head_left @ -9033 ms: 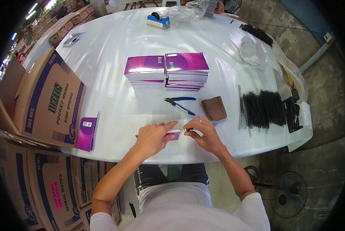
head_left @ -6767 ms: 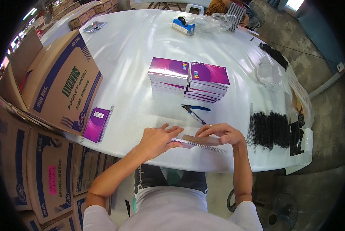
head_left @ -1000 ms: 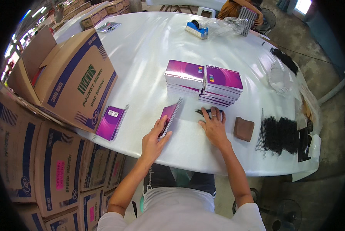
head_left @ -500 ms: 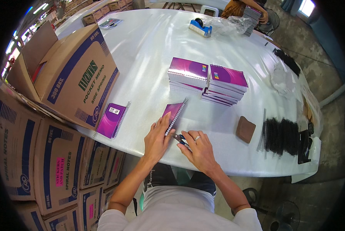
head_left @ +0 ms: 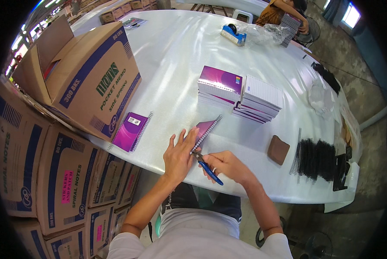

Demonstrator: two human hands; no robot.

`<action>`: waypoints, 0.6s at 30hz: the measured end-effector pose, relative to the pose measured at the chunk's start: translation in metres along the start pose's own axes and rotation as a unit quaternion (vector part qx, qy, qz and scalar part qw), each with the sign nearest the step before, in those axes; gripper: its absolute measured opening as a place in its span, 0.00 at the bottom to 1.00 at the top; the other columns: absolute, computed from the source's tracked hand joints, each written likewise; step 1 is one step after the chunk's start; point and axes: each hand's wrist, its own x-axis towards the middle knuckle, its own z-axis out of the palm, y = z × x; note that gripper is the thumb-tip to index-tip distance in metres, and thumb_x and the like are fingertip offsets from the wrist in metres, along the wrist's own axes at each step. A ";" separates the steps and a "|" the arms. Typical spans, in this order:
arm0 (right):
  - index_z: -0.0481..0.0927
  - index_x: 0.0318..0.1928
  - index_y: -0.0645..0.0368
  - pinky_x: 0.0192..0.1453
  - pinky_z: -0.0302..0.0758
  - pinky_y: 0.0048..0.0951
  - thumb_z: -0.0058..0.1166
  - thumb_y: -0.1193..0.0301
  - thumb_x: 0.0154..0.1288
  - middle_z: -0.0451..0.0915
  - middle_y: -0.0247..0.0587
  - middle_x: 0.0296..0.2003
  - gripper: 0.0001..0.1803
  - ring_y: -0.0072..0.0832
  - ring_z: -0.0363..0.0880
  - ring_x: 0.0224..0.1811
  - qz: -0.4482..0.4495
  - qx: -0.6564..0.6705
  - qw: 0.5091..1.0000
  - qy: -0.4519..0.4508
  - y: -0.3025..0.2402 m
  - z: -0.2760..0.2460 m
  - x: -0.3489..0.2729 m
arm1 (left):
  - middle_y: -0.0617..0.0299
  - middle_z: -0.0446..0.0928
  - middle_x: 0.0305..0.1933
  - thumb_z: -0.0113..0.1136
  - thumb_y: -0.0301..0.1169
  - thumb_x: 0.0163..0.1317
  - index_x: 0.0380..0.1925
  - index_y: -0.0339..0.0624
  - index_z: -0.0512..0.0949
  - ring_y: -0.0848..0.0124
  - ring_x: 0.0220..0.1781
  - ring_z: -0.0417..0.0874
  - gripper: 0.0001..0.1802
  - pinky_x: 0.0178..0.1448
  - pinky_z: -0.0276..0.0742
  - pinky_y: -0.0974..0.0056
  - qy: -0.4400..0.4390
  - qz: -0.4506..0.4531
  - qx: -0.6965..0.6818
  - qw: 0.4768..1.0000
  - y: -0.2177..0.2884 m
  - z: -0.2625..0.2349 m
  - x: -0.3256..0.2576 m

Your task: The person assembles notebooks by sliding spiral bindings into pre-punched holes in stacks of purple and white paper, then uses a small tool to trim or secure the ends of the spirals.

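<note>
My left hand [head_left: 179, 153] lies flat on a purple spiral notebook [head_left: 206, 128] near the front edge of the white table [head_left: 176, 64], pressing it down. My right hand [head_left: 225, 164] grips blue-handled pliers [head_left: 207, 167], whose jaws touch the near end of the notebook's wire spiral. Two stacks of purple notebooks [head_left: 240, 93] stand just beyond, the right stack showing a lined white page on top.
An open cardboard box [head_left: 83, 77] stands on the table's left, a finished purple notebook [head_left: 132, 131] beside it. A brown pad [head_left: 278, 149] and black wire spirals [head_left: 317, 158] lie right. Stacked cartons [head_left: 42, 172] line the left floor. Another person [head_left: 284, 11] sits at the far side near a tape dispenser [head_left: 233, 34].
My right hand picked up the pliers from in front of the stacks and brought them to the near end of the notebook's spiral. My left hand kept holding the notebook down.
</note>
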 end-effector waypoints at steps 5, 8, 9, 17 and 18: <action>0.80 0.43 0.66 0.39 0.77 0.31 0.50 0.66 0.73 0.80 0.46 0.32 0.14 0.32 0.80 0.33 -0.193 -0.203 0.957 0.068 0.003 0.003 0.001 | 0.58 0.72 0.67 0.66 0.25 0.54 0.68 0.47 0.66 0.52 0.68 0.72 0.39 0.69 0.63 0.44 0.027 0.040 0.086 0.995 -0.014 -0.022 0.004; 0.80 0.49 0.62 0.44 0.74 0.38 0.57 0.66 0.68 0.78 0.46 0.38 0.14 0.39 0.78 0.40 -0.171 -0.364 0.895 0.195 0.027 -0.009 0.004 | 0.63 0.71 0.68 0.66 0.33 0.56 0.69 0.55 0.66 0.54 0.71 0.69 0.38 0.72 0.61 0.45 0.030 0.013 0.177 0.984 -0.052 -0.061 0.004; 0.80 0.50 0.61 0.47 0.74 0.40 0.59 0.66 0.66 0.78 0.46 0.40 0.16 0.40 0.77 0.42 -0.160 -0.420 0.858 0.248 0.038 -0.014 0.004 | 0.64 0.71 0.69 0.66 0.34 0.55 0.69 0.57 0.66 0.54 0.72 0.68 0.38 0.73 0.61 0.45 0.037 0.007 0.194 0.980 -0.068 -0.072 0.000; 0.80 0.49 0.57 0.68 0.58 0.50 0.68 0.68 0.54 0.74 0.44 0.56 0.22 0.42 0.67 0.62 -0.237 -0.530 0.752 0.314 0.049 -0.021 0.016 | 0.62 0.56 0.77 0.66 0.54 0.49 0.72 0.59 0.60 0.53 0.81 0.45 0.49 0.78 0.41 0.37 -0.246 -0.125 0.130 0.952 -0.141 -0.131 -0.030; 0.81 0.49 0.57 0.67 0.59 0.49 0.67 0.69 0.54 0.73 0.44 0.56 0.21 0.42 0.68 0.62 -0.253 -0.529 0.747 0.312 0.041 -0.023 0.016 | 0.61 0.56 0.77 0.66 0.55 0.49 0.72 0.58 0.60 0.53 0.81 0.45 0.50 0.78 0.41 0.37 -0.256 -0.128 0.124 0.950 -0.142 -0.132 -0.029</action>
